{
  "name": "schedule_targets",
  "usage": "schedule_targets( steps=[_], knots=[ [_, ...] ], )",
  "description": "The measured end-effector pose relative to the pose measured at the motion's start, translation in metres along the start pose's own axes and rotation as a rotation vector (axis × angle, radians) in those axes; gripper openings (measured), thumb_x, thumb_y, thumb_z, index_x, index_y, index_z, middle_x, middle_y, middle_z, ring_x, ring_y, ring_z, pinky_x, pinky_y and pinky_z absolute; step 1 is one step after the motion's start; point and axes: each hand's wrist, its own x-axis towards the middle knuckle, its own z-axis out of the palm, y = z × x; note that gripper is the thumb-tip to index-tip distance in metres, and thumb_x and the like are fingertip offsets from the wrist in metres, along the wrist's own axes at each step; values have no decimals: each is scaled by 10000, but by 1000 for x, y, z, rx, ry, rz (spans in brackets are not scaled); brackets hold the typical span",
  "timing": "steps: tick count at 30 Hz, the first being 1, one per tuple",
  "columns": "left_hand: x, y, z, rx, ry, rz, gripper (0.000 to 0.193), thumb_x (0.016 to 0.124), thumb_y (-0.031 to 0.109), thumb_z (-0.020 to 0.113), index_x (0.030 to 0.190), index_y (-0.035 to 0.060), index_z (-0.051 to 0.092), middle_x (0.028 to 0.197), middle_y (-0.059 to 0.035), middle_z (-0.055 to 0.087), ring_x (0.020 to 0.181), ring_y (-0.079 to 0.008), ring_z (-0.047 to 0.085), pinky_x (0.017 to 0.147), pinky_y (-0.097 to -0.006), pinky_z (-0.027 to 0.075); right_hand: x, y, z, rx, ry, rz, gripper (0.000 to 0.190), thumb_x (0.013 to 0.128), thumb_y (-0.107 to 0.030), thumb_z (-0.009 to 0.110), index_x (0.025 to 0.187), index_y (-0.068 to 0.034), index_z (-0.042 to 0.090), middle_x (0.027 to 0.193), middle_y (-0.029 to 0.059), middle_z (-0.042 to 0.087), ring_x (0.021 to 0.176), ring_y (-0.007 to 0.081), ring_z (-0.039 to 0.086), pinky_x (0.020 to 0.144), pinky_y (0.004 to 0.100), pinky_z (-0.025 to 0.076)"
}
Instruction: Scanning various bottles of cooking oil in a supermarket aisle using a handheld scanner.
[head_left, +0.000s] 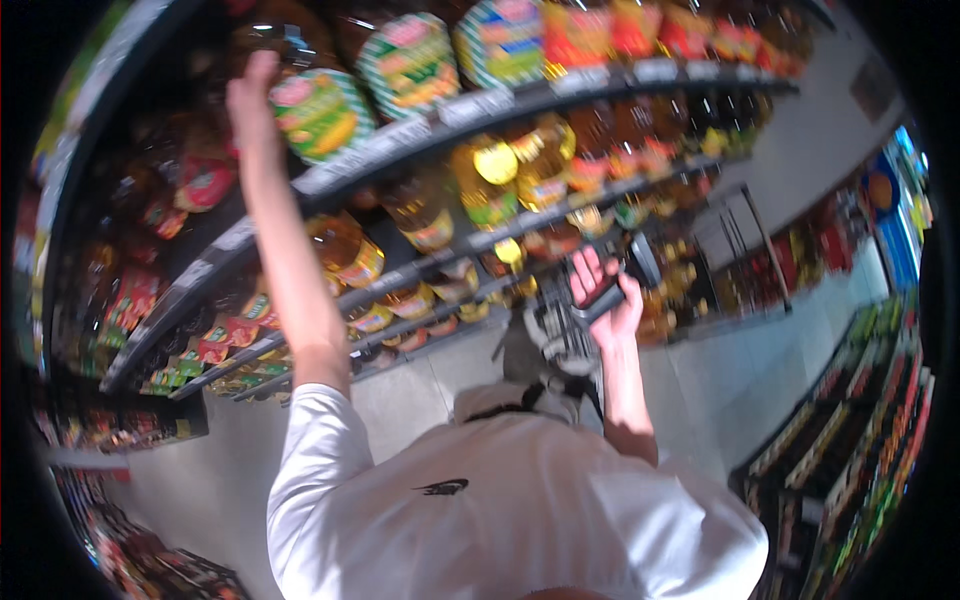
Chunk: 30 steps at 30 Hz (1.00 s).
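My left hand (253, 94) is raised to the upper shelf, against the side of a large oil bottle (319, 116) with a green and yellow label; blur hides whether its fingers grip the bottle. Beside that bottle stand another with a green-striped label (409, 64) and one with a blue and green label (502, 41). My right hand (611, 300) is lower, palm up, closed around a dark handle (602, 298) that appears to belong to a cart or basket (559, 322) beside me.
Lower shelves hold more bottles, among them one with a round yellow tag (487, 180). A shelf edge with price labels (405, 135) runs across in front of me. Low produce-like display racks (840, 420) stand at the right, and stocked shelving (150, 540) at the lower left.
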Motion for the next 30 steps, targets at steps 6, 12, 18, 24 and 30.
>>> schedule_targets(
  steps=[6,12,18,24,30],
  knots=[
    [-27,45,2,-94,9,-404,515,909,415,539,1195,-10,589,1041,-198,670,909,-327,691,804,-445,579,-34,-65,-58,-120,198,-123,207,860,-213,651,1020,-90,607,1354,178,544,1235,347,545,942,434,513],
    [-114,25,66,331,343,541,367,892,185,695,1070,-87,524,1097,-202,597,911,-240,616,765,-352,540,-116,-160,-115,-190,579,-362,208,873,-226,627,1028,-99,575,1059,127,654,792,234,629,710,343,509],
    [-442,-131,236,139,-756,-255,166,911,95,659,1069,45,648,906,-63,658,842,-171,630,823,-302,500,-174,-246,-141,-145,666,-519,211,910,-228,609,1058,-96,539,845,58,577,680,172,543,667,318,457],
    [-747,-224,370,-77,-1270,-909,533,833,256,787,1218,-41,567,1069,-157,666,936,-186,646,821,-305,525,-185,-286,-147,-123,840,-494,212,918,-251,598,1067,-111,541,847,44,561,675,155,528,670,317,437],
    [-851,-265,490,332,-1574,-863,884,673,468,846,1335,16,473,1224,-202,621,1149,-317,601,969,-403,475,-234,-316,-177,-117,1038,-466,262,896,-246,627,1096,-112,525,838,51,576,683,187,550,685,332,448]
  ],
)
